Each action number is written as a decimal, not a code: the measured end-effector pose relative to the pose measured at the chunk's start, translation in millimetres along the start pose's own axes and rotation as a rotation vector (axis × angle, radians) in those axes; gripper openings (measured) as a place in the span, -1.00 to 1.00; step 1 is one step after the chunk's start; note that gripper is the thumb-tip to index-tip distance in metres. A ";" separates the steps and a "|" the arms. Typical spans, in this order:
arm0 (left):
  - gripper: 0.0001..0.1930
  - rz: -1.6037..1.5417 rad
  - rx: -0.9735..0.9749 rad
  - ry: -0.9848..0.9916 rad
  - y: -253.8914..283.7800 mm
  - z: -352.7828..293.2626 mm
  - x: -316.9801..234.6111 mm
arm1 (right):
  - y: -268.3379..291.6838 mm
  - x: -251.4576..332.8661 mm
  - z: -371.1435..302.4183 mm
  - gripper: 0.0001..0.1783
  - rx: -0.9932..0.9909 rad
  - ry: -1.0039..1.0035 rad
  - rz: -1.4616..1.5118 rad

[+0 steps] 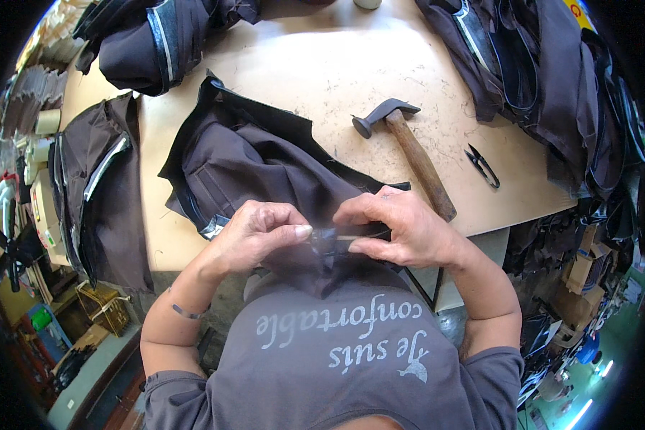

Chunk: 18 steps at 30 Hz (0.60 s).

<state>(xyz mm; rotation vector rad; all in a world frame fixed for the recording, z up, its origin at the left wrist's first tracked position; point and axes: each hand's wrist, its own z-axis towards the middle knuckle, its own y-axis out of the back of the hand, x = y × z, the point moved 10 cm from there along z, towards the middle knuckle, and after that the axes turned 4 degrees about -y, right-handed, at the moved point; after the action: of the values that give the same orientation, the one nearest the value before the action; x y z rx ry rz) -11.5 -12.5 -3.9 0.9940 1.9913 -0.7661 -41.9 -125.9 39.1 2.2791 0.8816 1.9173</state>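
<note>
Dark brown fabric piece (pixel 244 161) with glossy black edging lies bunched on the table's near edge, its lower part hanging against my body. My left hand (pixel 265 233) pinches its black edging between thumb and forefinger, near my shirt. Opposite it, my right hand (pixel 405 228) is curled with thumb and fingers drawn together at the same edge. Between the two hands the material is blurred by motion, and a thin pale strip (pixel 347 237) shows by the right fingertips. What exactly the right fingers grip is too smeared to make out.
A hammer (pixel 416 158) with a wooden handle lies right of the fabric, and black thread snips (pixel 484 168) farther right. Brown fabric piles stand at the back left (pixel 147 54) and right (pixel 552 86); another stack (pixel 97 186) overhangs the left edge. Thread scraps dot the tan tabletop (pixel 294 64).
</note>
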 end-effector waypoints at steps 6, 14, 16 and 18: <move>-0.82 0.016 0.000 0.041 -1.6 0.5 2.2 | 2.2 13.2 -5.1 -0.73 -0.173 0.142 -0.126; -0.78 0.310 -0.007 -0.157 -10.4 1.4 -22.0 | -2.0 21.3 -6.4 -0.79 -0.212 0.249 -0.156; -0.76 0.412 -0.001 -0.217 -12.5 1.3 -27.3 | 1.3 22.1 -6.9 -0.79 -0.242 0.229 -0.160; -0.76 0.492 -0.039 -0.285 -10.4 -0.9 -34.9 | 2.7 24.1 -7.5 -0.78 -0.257 0.227 -0.179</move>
<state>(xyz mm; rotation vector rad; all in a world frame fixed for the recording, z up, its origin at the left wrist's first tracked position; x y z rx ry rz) -6.6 -30.4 27.4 1.2127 1.4317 -0.5547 -45.8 -120.0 63.4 1.8054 0.7736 2.0961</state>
